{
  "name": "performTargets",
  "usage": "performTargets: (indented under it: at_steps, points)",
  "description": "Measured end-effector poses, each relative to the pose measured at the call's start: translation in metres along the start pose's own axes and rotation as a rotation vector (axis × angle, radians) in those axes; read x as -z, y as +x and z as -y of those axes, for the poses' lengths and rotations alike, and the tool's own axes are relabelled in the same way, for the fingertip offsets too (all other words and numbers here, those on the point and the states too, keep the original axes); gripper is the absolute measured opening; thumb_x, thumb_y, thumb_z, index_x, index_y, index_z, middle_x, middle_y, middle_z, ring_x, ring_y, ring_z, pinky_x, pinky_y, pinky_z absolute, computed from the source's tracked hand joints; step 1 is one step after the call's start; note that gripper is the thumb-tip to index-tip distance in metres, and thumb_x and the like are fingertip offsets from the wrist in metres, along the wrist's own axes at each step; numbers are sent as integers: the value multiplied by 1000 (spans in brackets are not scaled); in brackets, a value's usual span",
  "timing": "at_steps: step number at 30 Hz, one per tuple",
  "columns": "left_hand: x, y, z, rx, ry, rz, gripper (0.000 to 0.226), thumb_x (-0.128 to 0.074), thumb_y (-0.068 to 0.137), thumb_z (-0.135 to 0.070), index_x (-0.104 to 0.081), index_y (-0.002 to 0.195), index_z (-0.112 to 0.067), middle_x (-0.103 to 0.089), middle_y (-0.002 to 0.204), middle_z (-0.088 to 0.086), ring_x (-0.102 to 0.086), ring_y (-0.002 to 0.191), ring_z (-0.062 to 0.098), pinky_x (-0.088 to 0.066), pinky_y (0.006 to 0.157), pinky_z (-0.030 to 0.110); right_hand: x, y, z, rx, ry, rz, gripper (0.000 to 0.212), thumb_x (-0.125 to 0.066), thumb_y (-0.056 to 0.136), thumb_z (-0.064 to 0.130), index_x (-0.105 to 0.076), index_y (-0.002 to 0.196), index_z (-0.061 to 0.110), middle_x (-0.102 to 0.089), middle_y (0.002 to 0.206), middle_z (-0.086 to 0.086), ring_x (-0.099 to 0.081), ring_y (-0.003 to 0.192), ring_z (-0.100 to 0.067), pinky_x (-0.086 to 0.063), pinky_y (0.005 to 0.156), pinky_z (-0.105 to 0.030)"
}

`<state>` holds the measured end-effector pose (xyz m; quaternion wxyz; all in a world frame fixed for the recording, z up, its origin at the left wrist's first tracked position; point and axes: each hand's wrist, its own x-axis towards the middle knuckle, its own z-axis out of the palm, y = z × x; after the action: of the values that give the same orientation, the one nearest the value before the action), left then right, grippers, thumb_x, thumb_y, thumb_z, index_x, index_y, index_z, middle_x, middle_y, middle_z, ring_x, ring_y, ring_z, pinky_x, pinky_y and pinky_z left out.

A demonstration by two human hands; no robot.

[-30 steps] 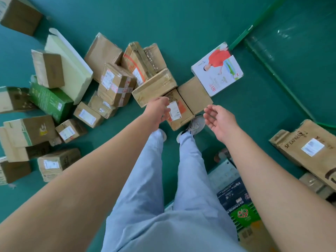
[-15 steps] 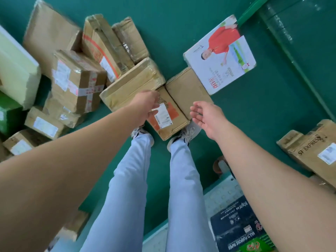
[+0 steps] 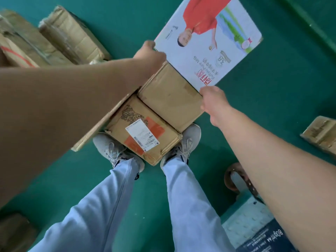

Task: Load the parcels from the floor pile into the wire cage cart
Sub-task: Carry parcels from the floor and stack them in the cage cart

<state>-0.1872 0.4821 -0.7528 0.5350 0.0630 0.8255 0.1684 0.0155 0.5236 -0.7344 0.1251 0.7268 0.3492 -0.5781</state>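
The left hand (image 3: pixel 150 55) grips the near-left corner of the white printed carton with a red-shirted figure (image 3: pixel 209 40); the right hand (image 3: pixel 212 100) grips its near-right corner. The carton lies on the green floor (image 3: pixel 272 106), its near edge overlapping a plain brown cardboard box (image 3: pixel 169 95). Open floor spreads to its right.

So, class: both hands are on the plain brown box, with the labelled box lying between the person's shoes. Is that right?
Not quite. In the head view the left hand and right hand are at two corners of the white printed box, not the plain brown box. The labelled box does lie between the shoes.
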Motion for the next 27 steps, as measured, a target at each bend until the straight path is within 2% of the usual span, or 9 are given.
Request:
performTargets:
  at_steps: [3, 5, 6, 9, 11, 14, 17, 22, 27]
  points:
    - [-8, 16, 4, -56, 124, -20, 62, -54, 98, -30, -34, 156, -22, -57, 130, 2, -62, 106, 20, -51, 86, 30, -8, 18, -13, -1, 12, -14, 14, -47, 100, 16, -61, 100, 18, -52, 85, 4, -49, 73, -10, -51, 101, -44]
    - [-6, 17, 14, -41, 150, -35, 61, -52, 99, -30, -32, 157, -23, -52, 128, -3, -58, 89, 11, -48, 76, 27, -17, 20, -17, -9, 69, 0, 18, -46, 102, 18, -61, 110, 17, -56, 92, 2, -53, 83, -14, -53, 92, -33]
    - [-2, 16, 22, -34, 150, -48, 61, -51, 99, -29, -32, 157, -24, -51, 132, -5, -58, 89, 10, -50, 76, 27, -23, 20, -18, -19, 93, 27, 21, -45, 102, 18, -61, 115, 16, -57, 94, 1, -53, 86, -15, -53, 93, -31]
    - [12, 5, 45, -37, 105, -87, 57, -48, 98, -25, -38, 155, -25, -52, 144, -4, -63, 111, 18, -55, 96, 34, -44, 10, -11, -40, 111, 110, 28, -42, 104, 18, -59, 126, 12, -56, 99, -1, -53, 88, -14, -57, 88, -27]
    - [22, -5, 54, -55, -4, -126, 52, -48, 98, -22, -44, 150, -25, -55, 139, -6, -64, 108, 17, -56, 96, 36, -59, 2, -5, -13, 36, 101, 27, -45, 104, 20, -63, 124, 18, -61, 95, 1, -58, 89, -14, -58, 93, -32]
    - [43, -27, 61, -112, -169, -240, 45, -46, 98, -17, -52, 142, -24, -60, 128, -11, -63, 90, 4, -56, 79, 25, -90, -12, 6, 33, -35, 145, 23, -48, 103, 25, -63, 120, 23, -65, 97, 1, -62, 92, -17, -55, 101, -44]
    - [70, -44, 85, -102, -241, -364, 41, -47, 98, -19, -56, 138, -25, -61, 127, -11, -60, 106, 1, -52, 91, 24, -121, -31, 19, 87, -122, 212, 30, -47, 104, 26, -61, 130, 22, -65, 111, 2, -64, 102, -18, -55, 102, -44]
    - [110, -60, 172, 162, -291, -523, 47, -49, 96, -23, -52, 143, -25, -46, 146, 0, -50, 128, 17, -44, 112, 40, -174, -52, 33, 182, -303, 307, 45, -47, 102, 24, -51, 147, 27, -53, 145, 4, -53, 128, -21, -47, 111, -48]
    - [123, -67, 249, 541, -313, -657, 67, -51, 97, -26, -29, 159, -20, -26, 165, 8, -23, 152, 30, -18, 124, 38, -205, -54, 25, 247, -500, 332, 56, -46, 103, 21, -34, 158, 31, -52, 147, 3, -53, 125, -22, -45, 109, -47]
